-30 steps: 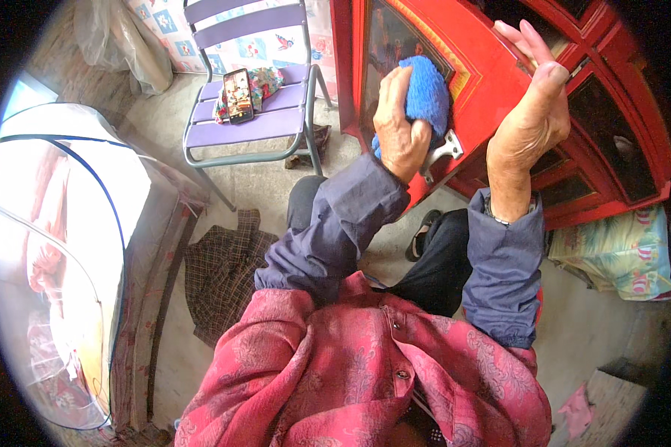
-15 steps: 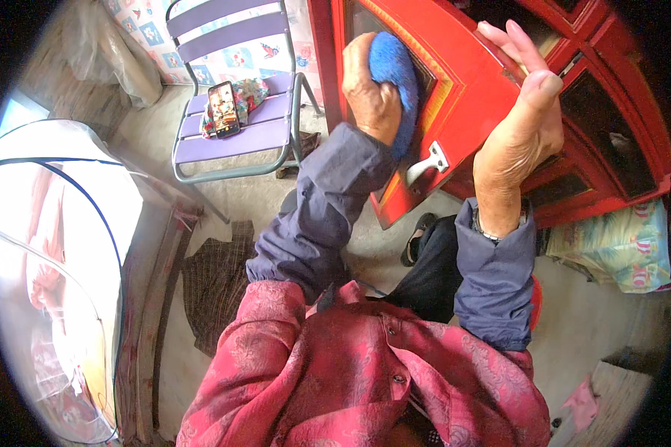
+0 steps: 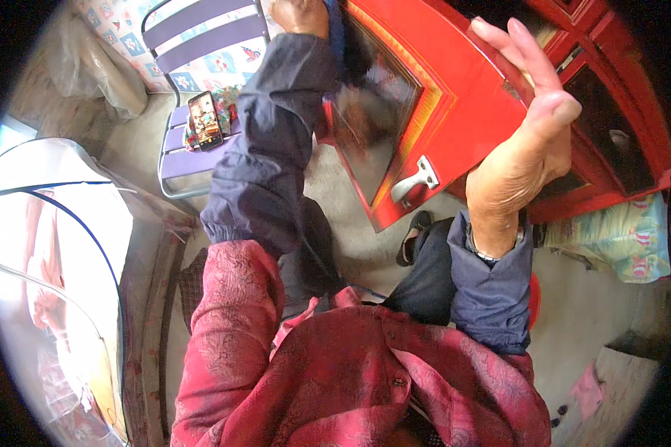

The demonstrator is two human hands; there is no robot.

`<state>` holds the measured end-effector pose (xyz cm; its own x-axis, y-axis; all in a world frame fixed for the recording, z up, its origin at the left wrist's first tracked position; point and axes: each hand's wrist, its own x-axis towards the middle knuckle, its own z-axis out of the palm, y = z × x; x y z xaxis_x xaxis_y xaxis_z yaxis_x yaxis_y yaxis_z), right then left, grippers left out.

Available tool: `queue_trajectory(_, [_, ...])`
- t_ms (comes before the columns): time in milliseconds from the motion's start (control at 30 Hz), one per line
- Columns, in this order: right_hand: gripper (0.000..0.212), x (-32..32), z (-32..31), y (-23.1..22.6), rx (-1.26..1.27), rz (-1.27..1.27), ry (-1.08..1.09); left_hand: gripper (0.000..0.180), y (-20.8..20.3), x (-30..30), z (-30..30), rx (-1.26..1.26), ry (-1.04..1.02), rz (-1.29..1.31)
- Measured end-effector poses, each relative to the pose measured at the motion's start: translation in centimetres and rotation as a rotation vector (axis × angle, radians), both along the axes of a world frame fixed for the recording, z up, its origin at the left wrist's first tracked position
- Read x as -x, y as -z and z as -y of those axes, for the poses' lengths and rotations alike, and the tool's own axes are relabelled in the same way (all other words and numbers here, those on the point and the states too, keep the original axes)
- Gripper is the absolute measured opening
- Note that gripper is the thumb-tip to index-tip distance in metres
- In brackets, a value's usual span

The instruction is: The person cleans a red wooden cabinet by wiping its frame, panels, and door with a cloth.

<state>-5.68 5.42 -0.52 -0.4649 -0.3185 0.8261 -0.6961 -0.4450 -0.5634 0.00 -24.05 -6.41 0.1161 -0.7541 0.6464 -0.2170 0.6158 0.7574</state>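
Observation:
At the top edge, my left hand (image 3: 300, 16) is partly cut off by the frame. It is closed on a fluffy blue cleaning cloth (image 3: 336, 37), of which only a strip shows beside the glass panel (image 3: 373, 123) of a red cabinet door (image 3: 466, 97). My right hand (image 3: 525, 138) lies against the free edge of that door, its fingers stretched out and its thumb apart. A silver handle (image 3: 416, 181) sits at the door's lower corner. The glass shows a blurred reflection.
The door stands swung out from the red cabinet (image 3: 611, 112). At left are a purple slatted chair (image 3: 201, 26) with a phone (image 3: 205, 121) and patterned cloth on its seat, and a white netted cover (image 3: 74, 246). A patterned fabric (image 3: 611, 238) hangs below the cabinet.
My left hand and the blue cloth have moved up and left off the middle of the glass, uncovering it. My right hand keeps its place at the door's edge. The view has shifted slightly.

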Motion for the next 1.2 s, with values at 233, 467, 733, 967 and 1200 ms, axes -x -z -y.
queue_trajectory(233, [0.069,-1.6,-0.6,-0.2,0.131,0.026,-0.069,0.04,6.8,0.5,1.6,0.239,0.053,-0.094])
queue_trajectory(467, [0.069,-6.8,-1.0,-3.4,0.096,-0.139,0.079,0.029,27.7,-9.3,6.6,-0.239,0.31,-0.364])
queue_trajectory(733, [0.054,-0.4,0.0,-0.4,0.155,0.007,-0.144,0.033,27.6,-3.5,-18.4,-0.679,0.243,0.237])
queue_trajectory(967, [0.049,0.0,0.2,-0.2,0.157,-0.064,-0.133,0.035,30.1,-4.2,-22.6,-0.645,0.366,0.176])
queue_trajectory(1200, [0.075,-1.9,-1.4,-1.2,0.026,-0.11,0.004,0.029,24.7,-6.3,-25.8,-0.664,0.455,0.114])
